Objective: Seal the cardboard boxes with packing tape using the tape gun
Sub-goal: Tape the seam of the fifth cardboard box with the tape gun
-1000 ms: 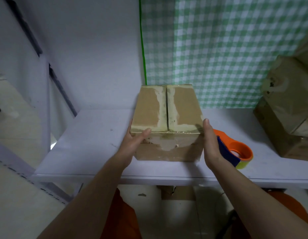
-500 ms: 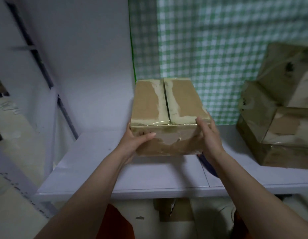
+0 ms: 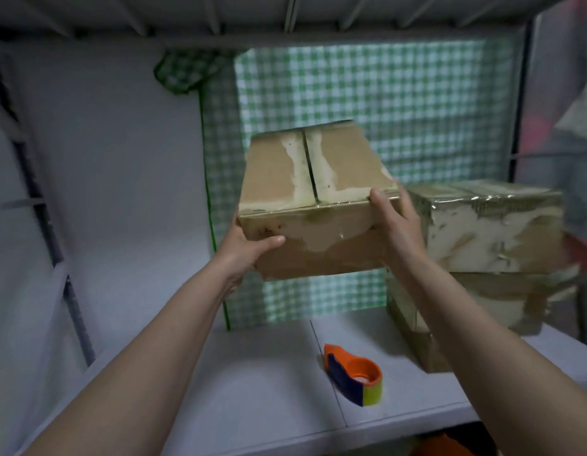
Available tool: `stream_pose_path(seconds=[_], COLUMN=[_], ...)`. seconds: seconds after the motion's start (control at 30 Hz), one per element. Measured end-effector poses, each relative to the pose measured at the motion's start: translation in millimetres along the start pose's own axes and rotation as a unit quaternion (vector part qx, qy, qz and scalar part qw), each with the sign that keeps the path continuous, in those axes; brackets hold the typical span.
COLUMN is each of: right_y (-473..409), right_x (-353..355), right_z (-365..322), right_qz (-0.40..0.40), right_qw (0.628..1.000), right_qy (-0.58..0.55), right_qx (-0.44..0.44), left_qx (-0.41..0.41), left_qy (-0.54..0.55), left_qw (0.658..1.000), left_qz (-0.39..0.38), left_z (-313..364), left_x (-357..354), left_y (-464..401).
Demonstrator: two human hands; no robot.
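You hold the cardboard box (image 3: 313,205) up in the air above the white surface (image 3: 252,390), its top seam facing up. Your left hand (image 3: 249,245) has its grip curled round the box's lower left corner, thumb across the front face. Your right hand (image 3: 395,222) clasps the right edge, fingers wrapped over the top rim. Below lies the orange tape gun (image 3: 354,376). Just to the right, two stacked boxes (image 3: 482,258) stand against the green checked curtain (image 3: 384,110).
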State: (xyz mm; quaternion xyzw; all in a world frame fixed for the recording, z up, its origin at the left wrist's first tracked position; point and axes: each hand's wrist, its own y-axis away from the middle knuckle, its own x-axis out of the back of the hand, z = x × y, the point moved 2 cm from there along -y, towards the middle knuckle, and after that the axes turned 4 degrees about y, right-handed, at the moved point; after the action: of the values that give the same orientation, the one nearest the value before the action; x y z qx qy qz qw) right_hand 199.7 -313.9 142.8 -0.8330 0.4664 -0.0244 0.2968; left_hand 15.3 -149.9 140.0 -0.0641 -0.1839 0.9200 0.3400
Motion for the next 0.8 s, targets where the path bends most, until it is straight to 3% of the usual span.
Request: stream_pose_path(seconds=[0.37, 0.57, 0.8], right_y=[-50, -92, -132], right_x=[87, 145, 208], right_z=[-111, -122, -113], right_qz=[0.079, 0.164, 0.212], right_qw=[0.989, 0.975, 0.957], right_qy=[0.068, 0.092, 0.161], right_qx=[0.107, 0.12, 0.119], left_qx=[-0.136, -0.175, -0.176], left_qy=[-0.023, -0.063, -0.065], left_qw=[0.99, 0.979, 0.976], left_qz=[-0.04, -0.082, -0.107], left_z=[87, 110, 88], left_x=[-114, -189, -262], left_y=[-36, -62, -87])
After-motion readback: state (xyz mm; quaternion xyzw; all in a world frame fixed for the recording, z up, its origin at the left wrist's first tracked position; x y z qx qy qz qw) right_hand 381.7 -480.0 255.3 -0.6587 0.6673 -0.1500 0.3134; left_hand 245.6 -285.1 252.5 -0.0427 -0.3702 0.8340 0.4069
